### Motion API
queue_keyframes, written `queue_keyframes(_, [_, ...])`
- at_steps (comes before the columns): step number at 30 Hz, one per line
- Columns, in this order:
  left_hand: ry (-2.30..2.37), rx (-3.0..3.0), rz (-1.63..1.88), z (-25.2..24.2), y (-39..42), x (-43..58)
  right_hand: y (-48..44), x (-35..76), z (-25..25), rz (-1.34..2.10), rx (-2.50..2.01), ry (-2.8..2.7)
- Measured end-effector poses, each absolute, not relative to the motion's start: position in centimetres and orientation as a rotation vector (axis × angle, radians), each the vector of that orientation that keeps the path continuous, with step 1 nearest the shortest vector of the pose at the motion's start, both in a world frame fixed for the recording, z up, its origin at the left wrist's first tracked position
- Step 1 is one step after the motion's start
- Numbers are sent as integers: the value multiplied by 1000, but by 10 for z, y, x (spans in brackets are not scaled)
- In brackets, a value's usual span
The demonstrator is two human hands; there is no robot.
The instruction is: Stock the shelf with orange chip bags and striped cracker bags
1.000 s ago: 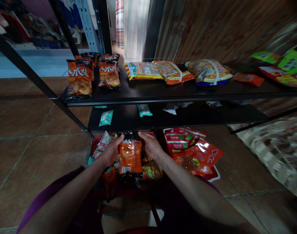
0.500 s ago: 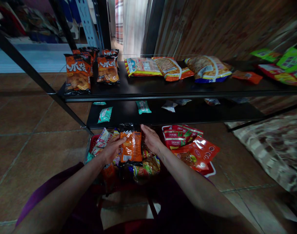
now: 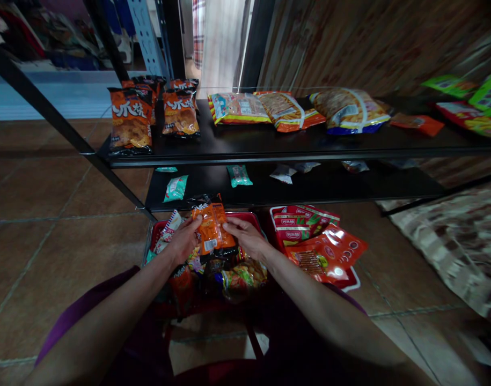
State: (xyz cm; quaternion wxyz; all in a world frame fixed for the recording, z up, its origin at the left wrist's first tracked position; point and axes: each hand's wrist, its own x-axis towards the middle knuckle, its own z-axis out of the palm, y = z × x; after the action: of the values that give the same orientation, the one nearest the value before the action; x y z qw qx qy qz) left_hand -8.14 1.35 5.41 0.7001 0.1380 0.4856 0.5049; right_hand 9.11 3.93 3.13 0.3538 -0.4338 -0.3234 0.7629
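Note:
An orange-and-black snack bag is held over a red basket, its back with a barcode towards me. My left hand is closed on the bag's left side, thumb on the front. At the right side, my right hand grips it with the thumb on its face and the fingers partly behind. Below lie mixed snack packs, among them a colourful bag and another orange bag. Matching orange snack bags stand upright on the upper shelf at the left.
A black rack has an upper shelf with larger snack bags and a lower shelf with small teal packs. To the right, a second basket holds red and orange packets. A slanted post stands left.
My right hand has come in from beside the bag and now holds its right side. The bag has tilted slightly. The view has shifted a little.

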Motion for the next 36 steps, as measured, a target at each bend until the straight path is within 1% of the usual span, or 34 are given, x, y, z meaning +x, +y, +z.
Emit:
queue_keyframes(5, [1033, 357, 1028, 56, 10, -80, 42, 89, 30, 1859, -1125, -745])
queue_keyframes(9, [1014, 435, 962, 51, 5, -81, 45, 89, 29, 1831, -1143, -673])
queue_keyframes(13, [999, 485, 961, 47, 4, -82, 48, 88, 25, 1780, -1186, -637])
queue_keyframes(17, [985, 501, 969, 45, 3, -78, 49, 87, 24, 1765, -1191, -720])
queue_keyframes(21, [996, 493, 1019, 47, 4, -77, 46, 90, 30, 1820, -1171, -780])
queue_keyframes(26, [1008, 433, 1141, 49, 10, -84, 36, 98, 37, 1999, -1229, -817])
queue_keyframes(30, [1005, 341, 1169, 48, 11, -81, 32, 98, 34, 1958, -1279, -735])
queue_keyframes(32, [1019, 296, 1181, 49, 10, -78, 33, 99, 34, 1971, -1237, -696])
queue_keyframes(36, [994, 289, 1172, 53, 10, -74, 38, 103, 37, 2138, -1087, -645])
